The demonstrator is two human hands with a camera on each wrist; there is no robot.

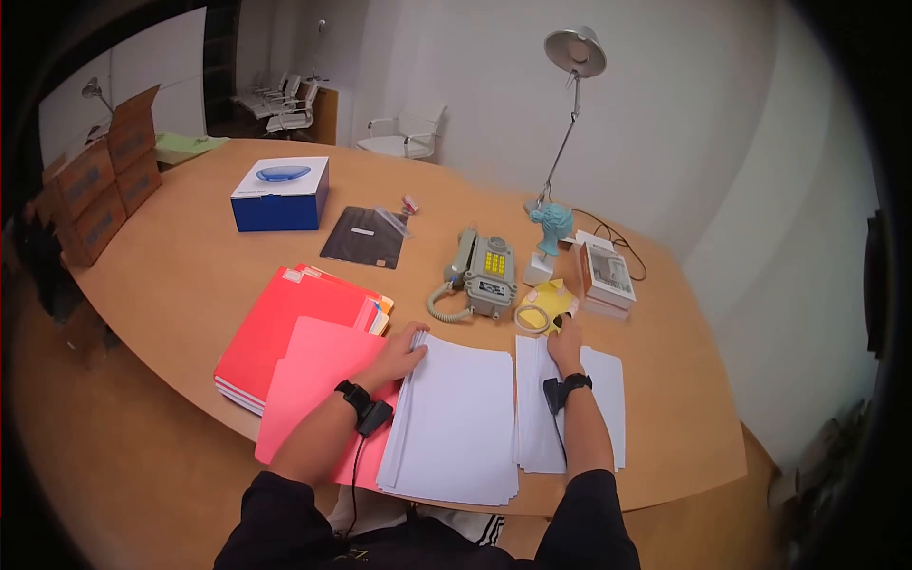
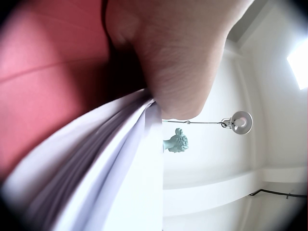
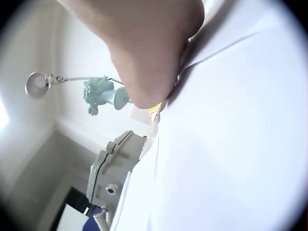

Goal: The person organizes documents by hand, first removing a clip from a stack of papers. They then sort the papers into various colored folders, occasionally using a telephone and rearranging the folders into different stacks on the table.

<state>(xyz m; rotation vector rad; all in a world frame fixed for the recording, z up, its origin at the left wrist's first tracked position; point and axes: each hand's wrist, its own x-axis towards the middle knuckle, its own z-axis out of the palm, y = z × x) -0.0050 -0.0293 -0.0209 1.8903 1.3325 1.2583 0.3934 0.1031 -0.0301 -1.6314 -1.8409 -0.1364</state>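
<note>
My left hand (image 1: pixel 399 356) grips the upper left edge of a thick stack of white paper (image 1: pixel 461 418). In the left wrist view, the sheets (image 2: pixel 101 159) bunch and bend where they meet the hand. A pink folder (image 1: pixel 318 366) lies under that forearm. My right hand (image 1: pixel 567 347) is at the top of a second group of white sheets (image 1: pixel 605 399), next to a yellow envelope (image 1: pixel 551 296). A small black thing (image 1: pixel 562 321) shows at its fingertips; I cannot tell whether they hold it. In the right wrist view, the fingers are hidden behind the hand.
Red folders (image 1: pixel 285 328) are piled at left. Beyond the paper stand a grey telephone (image 1: pixel 489 275) with a coiled cord, a teal bust (image 1: pixel 551 228), books (image 1: pixel 605 275) and a desk lamp (image 1: pixel 575 52). A blue-and-white box (image 1: pixel 280 195) and a dark folder (image 1: pixel 361 239) lie farther back.
</note>
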